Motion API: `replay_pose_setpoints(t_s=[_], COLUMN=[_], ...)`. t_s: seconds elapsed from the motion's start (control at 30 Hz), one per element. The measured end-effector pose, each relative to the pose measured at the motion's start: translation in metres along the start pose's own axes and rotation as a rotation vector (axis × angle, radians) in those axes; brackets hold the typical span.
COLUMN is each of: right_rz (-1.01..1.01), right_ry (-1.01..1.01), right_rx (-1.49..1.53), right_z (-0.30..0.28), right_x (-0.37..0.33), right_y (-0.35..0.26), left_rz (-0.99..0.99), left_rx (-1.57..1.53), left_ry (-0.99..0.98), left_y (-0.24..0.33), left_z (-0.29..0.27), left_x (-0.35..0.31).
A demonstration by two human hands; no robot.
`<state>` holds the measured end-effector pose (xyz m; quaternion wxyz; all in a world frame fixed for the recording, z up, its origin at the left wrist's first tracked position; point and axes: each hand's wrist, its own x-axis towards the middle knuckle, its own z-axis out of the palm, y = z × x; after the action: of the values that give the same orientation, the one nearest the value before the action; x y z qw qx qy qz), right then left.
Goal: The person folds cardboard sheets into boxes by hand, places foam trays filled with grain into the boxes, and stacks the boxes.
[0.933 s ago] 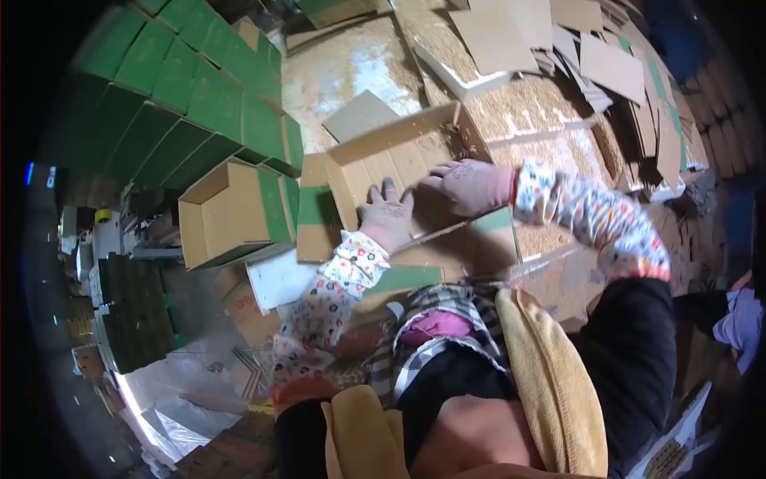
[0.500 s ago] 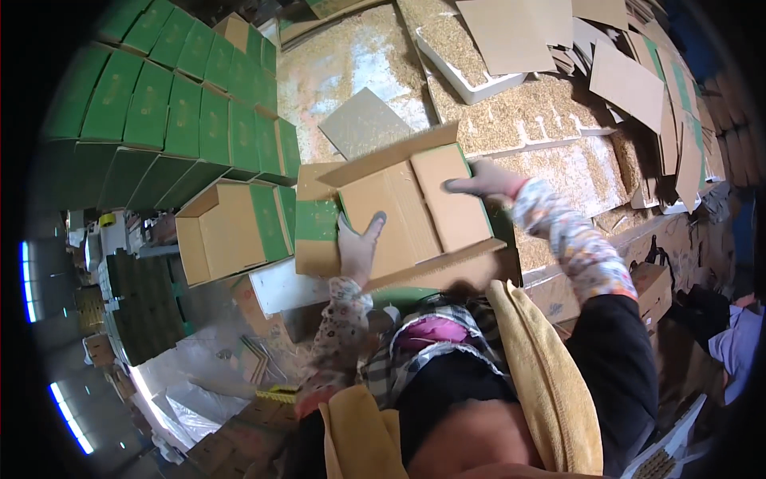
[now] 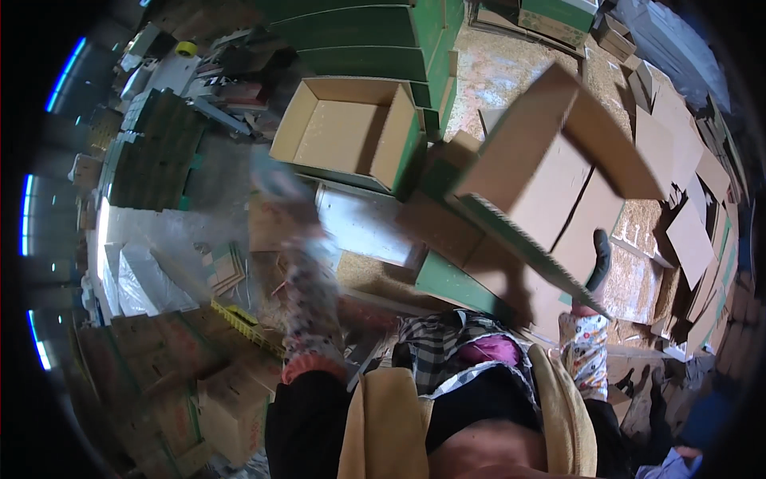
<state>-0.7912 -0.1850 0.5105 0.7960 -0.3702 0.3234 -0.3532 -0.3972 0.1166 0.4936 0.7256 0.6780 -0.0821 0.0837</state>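
An open cardboard box [image 3: 511,172], brown inside with green on its outer side, stands tilted in front of me. My right hand [image 3: 599,259], in a dark-tipped glove, grips its near right wall, the thumb on the inner side. My left hand [image 3: 279,188] is away from this box, out to the left, and smeared by motion, so its fingers cannot be made out. Nearest to it is a second open box [image 3: 343,132], brown inside and green outside. Under the tilted box lie brown and green cardboard flaps [image 3: 459,283], partly hidden.
A stack of green boxes [image 3: 359,40] rises at the far left. Loose cardboard sheets [image 3: 690,239] pile up on the right, beside a work surface strewn with wood shavings [image 3: 511,52]. Brown cartons [image 3: 231,399] and a yellow crate [image 3: 247,323] stand on the floor at lower left.
My left hand has let go of the box and swung out to the left. My right hand keeps hold of the box, which is now tipped up. The view has turned left.
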Motion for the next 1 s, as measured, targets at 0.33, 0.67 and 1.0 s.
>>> replay_pose_setpoints(t_s=[0.33, 0.67, 1.0], right_rz=[0.035, -0.313, -0.025], right_ry=[-0.277, 0.366, 0.315], right_rx=[-0.589, -1.530, -0.151], right_z=[0.289, -0.002, -0.138], right_x=[0.101, -0.023, -0.091], right_y=[0.176, 0.098, -0.011], left_rz=[-0.457, -1.119, -0.082], left_rx=[-0.758, -0.168, 0.349], left_ry=[0.043, -0.267, -0.771], left_y=[-0.154, -0.198, 0.016], left_z=[-0.061, -0.007, 0.095], left_x=[0.090, -0.043, -0.153])
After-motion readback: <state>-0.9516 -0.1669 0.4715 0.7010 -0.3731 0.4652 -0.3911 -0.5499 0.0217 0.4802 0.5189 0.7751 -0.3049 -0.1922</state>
